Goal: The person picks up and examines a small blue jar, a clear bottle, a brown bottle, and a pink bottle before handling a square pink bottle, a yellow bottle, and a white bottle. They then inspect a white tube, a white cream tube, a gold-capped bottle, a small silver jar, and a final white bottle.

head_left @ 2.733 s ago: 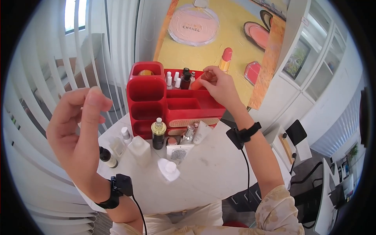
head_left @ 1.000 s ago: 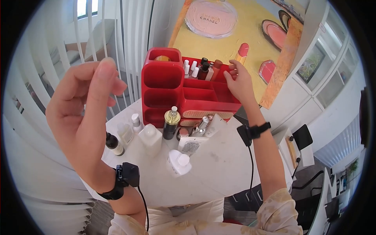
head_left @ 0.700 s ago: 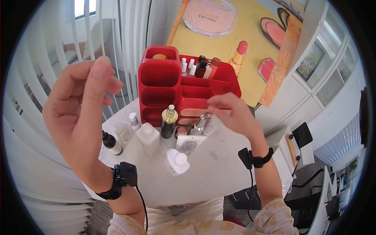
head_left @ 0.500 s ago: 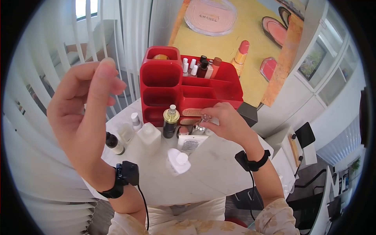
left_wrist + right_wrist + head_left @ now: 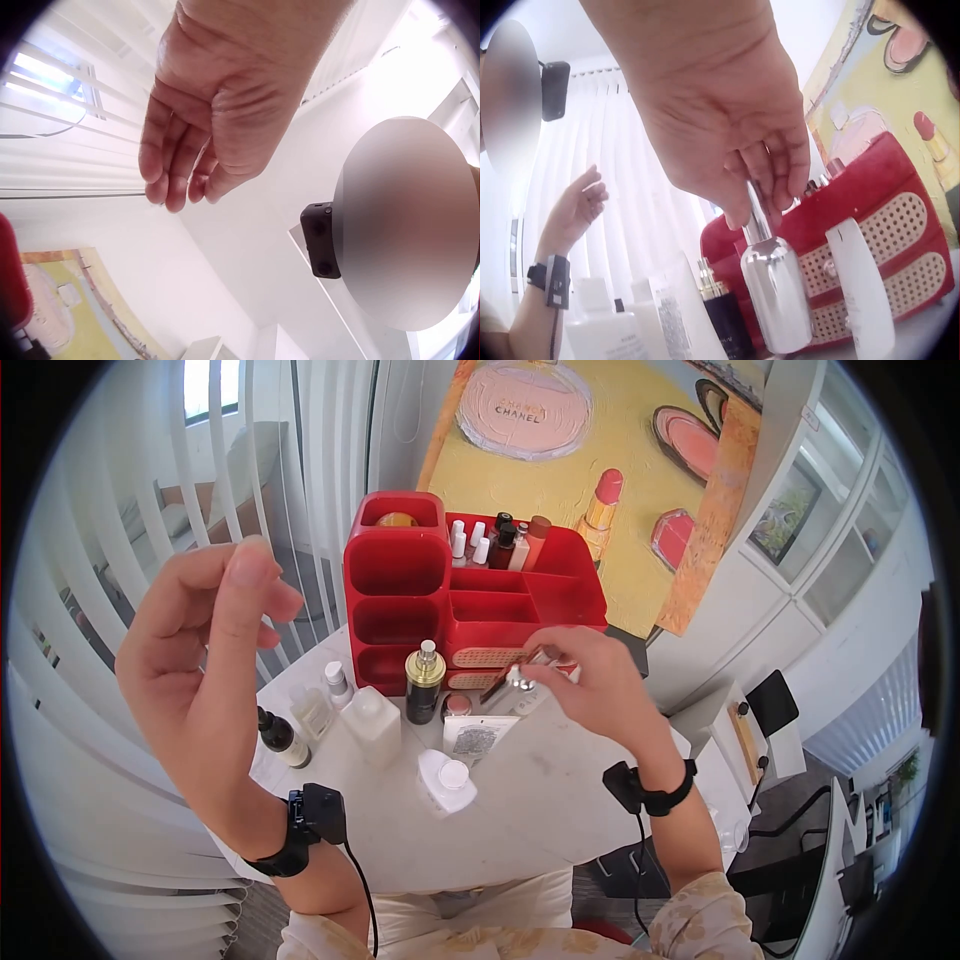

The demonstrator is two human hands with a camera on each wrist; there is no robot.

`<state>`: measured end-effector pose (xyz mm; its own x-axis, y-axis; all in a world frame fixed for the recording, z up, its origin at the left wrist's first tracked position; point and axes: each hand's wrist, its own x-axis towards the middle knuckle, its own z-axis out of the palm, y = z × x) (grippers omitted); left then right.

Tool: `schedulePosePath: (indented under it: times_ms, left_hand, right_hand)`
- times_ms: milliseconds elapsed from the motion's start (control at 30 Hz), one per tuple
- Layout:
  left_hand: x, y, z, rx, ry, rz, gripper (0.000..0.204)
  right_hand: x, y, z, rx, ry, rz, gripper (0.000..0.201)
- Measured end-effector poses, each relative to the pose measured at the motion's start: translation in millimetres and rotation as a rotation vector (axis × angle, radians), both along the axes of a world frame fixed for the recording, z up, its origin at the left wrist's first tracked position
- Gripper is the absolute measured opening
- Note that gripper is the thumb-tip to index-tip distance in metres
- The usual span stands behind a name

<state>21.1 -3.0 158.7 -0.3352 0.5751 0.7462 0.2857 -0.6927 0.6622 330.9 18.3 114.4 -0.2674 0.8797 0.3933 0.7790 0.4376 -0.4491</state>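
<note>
Table (image 5: 560,800) first, since it's the biggest thing on my remote feed: white and marbled, near edge at the person's lap. Along its far edge sits a red plastic organizer (image 5: 480,636) with open compartments and woven-front drawers.

Left hand (image 5: 200,650) is just parked in the air over the table's left side, fingers loosely bent, holding nothing I can see. Pretty much the same pose as a few seconds back.

Right hand (image 5: 600,685) is where stuff changed. It was up at the organizer's back row; now it's down at the front, thumb and fingers pinching a shiny silver bottle (image 5: 780,300) by its slim neck end. That's just off the organizer's front, right of the tall black bottle with a gold collar (image 5: 424,695) and beside a white squeeze tube (image 5: 862,300). I can't tell whether its base has left the tabletop.

Smallest bit: the orange-brown tube (image 5: 537,540) those fingers had a few seconds ago now stands in the back row. So I'd call that one done with, and the silver bottle the piece being worked now.
</note>
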Motion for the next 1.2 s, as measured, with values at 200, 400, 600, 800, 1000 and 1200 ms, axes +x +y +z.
schedulePosePath:
  times_ms: [200,400,600,800,1000,1200]
  left_hand:
    - [-1,-3,1,0.008,-0.006,-0.018,0.019]
    - [-1,-3,1,0.004,-0.023,-0.022,0.019]
    - [-2,-3,2,-0.004,-0.023,-0.020,0.019]
    - [-2,-3,2,-0.014,-0.025,-0.021,0.019]
    - [1,-2,1,-0.015,-0.016,-0.029,0.018]
    - [2,-1,2,-0.020,-0.047,-0.050,0.016]
  right_hand:
    - [23,0,34,0.144,0.239,-0.035,0.019]
    - [43,40,63,0.456,0.329,-0.083,0.020]
    - [62,101,66,0.499,0.134,-0.148,0.021]
    - [78,152,41,0.396,0.036,-0.173,0.019]
    - [77,174,34,0.305,-0.029,-0.217,0.020]
    - [83,189,32,0.290,-0.058,-0.273,0.026]
